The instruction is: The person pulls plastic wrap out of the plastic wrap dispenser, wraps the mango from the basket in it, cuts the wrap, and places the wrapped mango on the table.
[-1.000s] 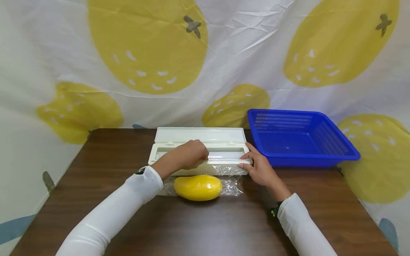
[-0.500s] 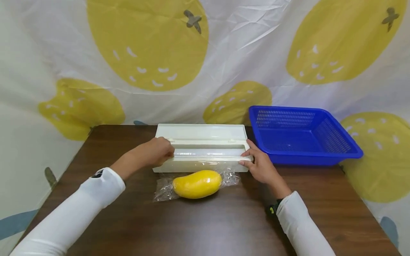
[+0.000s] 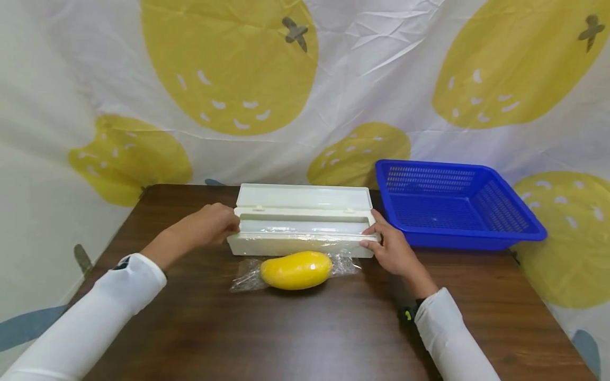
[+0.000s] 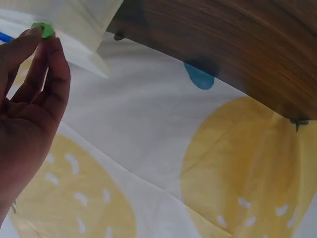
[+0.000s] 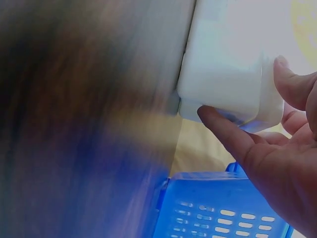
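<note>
A white cling film dispenser point(image 3: 300, 245) stands on the table with its lid raised, a film roll point(image 3: 305, 226) inside. At its left end my left hand point(image 3: 209, 225) pinches a small green slide cutter point(image 4: 45, 29) between thumb and fingertips, clearest in the left wrist view. My right hand point(image 3: 393, 247) grips the dispenser's right end, its thumb and fingers spread round the corner; the right wrist view shows a finger point(image 5: 225, 131) against the end wall. In front of the dispenser lies a yellow mango point(image 3: 296, 270) wrapped in clear film, with loose film sticking out both ways.
A blue plastic basket point(image 3: 459, 238) with slotted walls stands right of the dispenser, close to my right hand. Behind the brown table point(image 3: 295, 333) hangs a white cloth point(image 3: 248, 159) printed with yellow fruit.
My left hand has slid left along the dispenser's front edge, from near the middle to the left end. The mango and its film shifted slightly. My right hand kept its hold.
</note>
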Available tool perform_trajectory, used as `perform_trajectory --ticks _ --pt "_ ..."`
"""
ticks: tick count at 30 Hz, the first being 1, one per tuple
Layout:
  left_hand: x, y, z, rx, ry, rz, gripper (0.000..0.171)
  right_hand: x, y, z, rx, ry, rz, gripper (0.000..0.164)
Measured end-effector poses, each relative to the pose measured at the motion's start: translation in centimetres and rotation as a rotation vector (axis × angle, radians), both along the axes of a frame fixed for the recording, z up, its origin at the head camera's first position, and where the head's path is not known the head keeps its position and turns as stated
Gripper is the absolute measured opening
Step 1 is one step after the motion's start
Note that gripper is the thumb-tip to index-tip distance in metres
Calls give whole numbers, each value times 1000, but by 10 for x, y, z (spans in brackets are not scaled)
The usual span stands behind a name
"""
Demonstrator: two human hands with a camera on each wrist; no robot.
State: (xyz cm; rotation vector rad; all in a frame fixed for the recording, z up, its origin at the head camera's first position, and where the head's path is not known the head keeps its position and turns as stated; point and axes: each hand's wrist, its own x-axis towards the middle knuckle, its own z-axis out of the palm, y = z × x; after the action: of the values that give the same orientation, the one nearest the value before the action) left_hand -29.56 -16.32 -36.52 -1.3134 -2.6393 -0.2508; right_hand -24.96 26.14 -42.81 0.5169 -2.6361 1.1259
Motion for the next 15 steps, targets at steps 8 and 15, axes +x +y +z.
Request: perform_trajectory --ticks 8,15 --pt "13 33 2 -57 39 112 15 2 2 4 18 -33 12 29" --pt "32 83 -16 7 70 62 32 13 -1 12 72 -48 33 65"
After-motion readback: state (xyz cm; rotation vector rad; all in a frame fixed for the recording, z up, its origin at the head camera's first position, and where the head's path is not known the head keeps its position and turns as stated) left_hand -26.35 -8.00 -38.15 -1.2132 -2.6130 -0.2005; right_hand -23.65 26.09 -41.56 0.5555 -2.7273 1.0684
